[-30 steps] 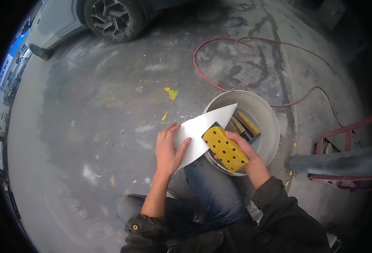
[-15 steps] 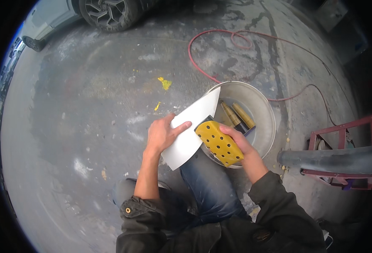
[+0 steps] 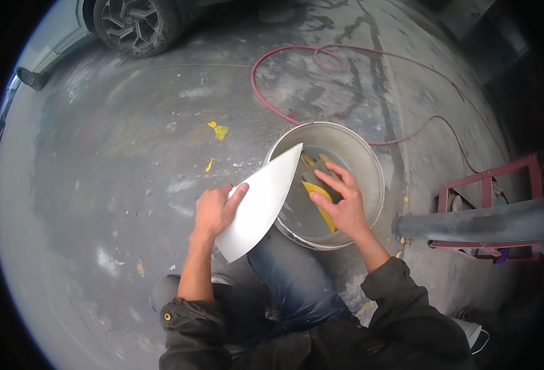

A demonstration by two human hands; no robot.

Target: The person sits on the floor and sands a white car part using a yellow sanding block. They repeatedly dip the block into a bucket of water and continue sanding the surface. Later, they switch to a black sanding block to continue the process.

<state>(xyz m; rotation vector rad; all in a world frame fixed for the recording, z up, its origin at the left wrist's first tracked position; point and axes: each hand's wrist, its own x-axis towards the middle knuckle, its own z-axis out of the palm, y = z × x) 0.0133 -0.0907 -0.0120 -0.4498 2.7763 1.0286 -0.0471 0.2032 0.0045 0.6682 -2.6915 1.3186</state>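
My left hand (image 3: pixel 216 213) grips the lower left edge of a thin white panel (image 3: pixel 259 206), its thumb lying on top. The panel is curved and pointed, and its tip reaches over the rim of a pale round bucket (image 3: pixel 375 154). Inside the bucket's outline, my right hand (image 3: pixel 344 200) has thumb and bent fingers around a sanding block with a yellow face (image 3: pixel 321 213). The block is tilted so that only a strip of yellow and a grey side show; fingers partly hide it. Brownish-yellow pieces (image 3: pixel 309 160) lie behind it in the bucket.
A red hose (image 3: pixel 256 86) loops over the stained concrete floor beyond the bucket. To the right stands a red metal frame (image 3: pixel 486 185) with a grey tube (image 3: pixel 469 223) across it. A car wheel (image 3: pixel 133 28) is at the upper left. Yellow scraps (image 3: pixel 219 131) lie on the floor.
My right hand has lowered the sanding block away from the panel into the bucket, turning its dotted yellow face out of sight. The panel has tilted slightly; the whole view has shifted.
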